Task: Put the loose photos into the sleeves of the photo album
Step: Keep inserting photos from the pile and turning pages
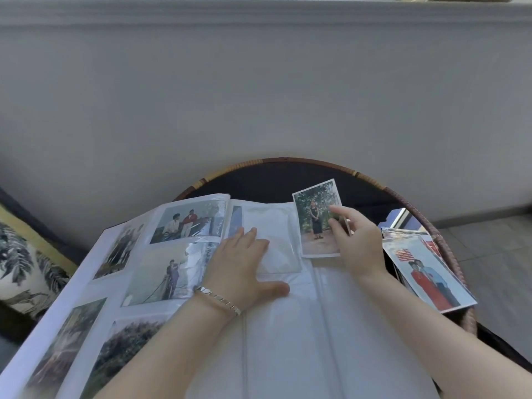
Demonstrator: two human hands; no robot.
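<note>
Now my right grip [357, 243] pinches the portrait colour photo [315, 220], long axis twelve-to-six; empty clear plastic sleeve [279, 246] at its nine o'clock, left grip [239, 260] flat on it.

Album [161, 283] on round table [290, 162]; photo stack [426, 272] right of it; cushion [26, 263] far left.

Round table [273, 182], dark top, rim [230, 168] wrapped in tan and brown woven cane, set close against plain grey wall [259, 96]. Wide moulding [259, 12] runs along wall's upper part; objects on ledge above cropped, too little showing to identify. Far left: cushion [26, 266], pale with dark leaf print and yellow edging, lying on dark seat. Right: grey tiled floor [495, 254] beyond table, skirting [475, 217] at wall's foot.
</note>
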